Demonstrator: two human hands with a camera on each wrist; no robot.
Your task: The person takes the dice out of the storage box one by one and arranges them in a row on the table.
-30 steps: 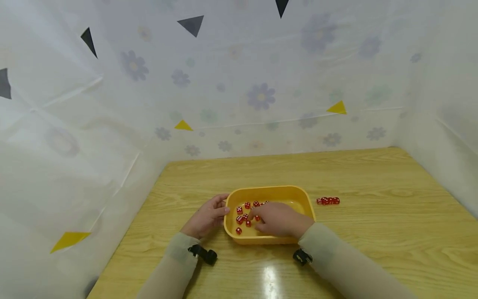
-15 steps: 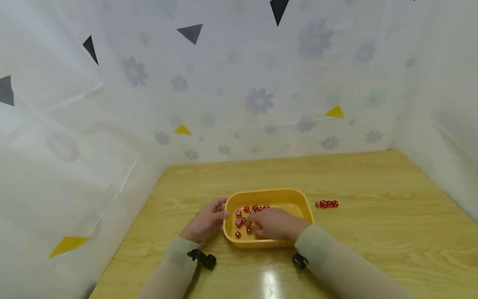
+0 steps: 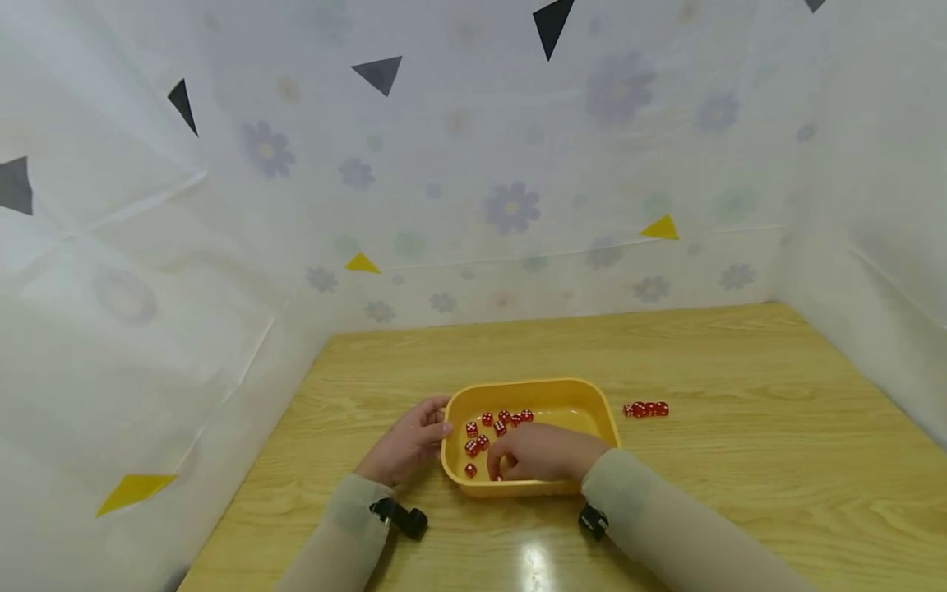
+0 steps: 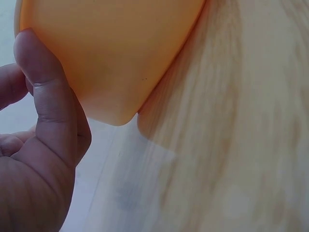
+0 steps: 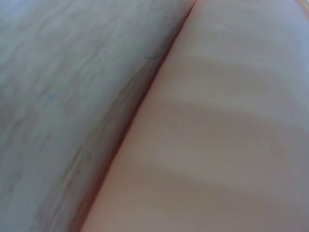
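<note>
Four dice [image 3: 646,409] lined up right of the tray [image 3: 601,403], about ten left inside; right hand [image 3: 543,453] digging in, fingers hidden, left hand [image 3: 408,440] fingers resting against the tray's left wall.

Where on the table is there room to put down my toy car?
Bare wood lies behind the yellow tray up to the flowered wall, and on the right past the row of red dice. It is crowded around the tray, with the left hand at its side and the right hand inside among the loose dice.
</note>
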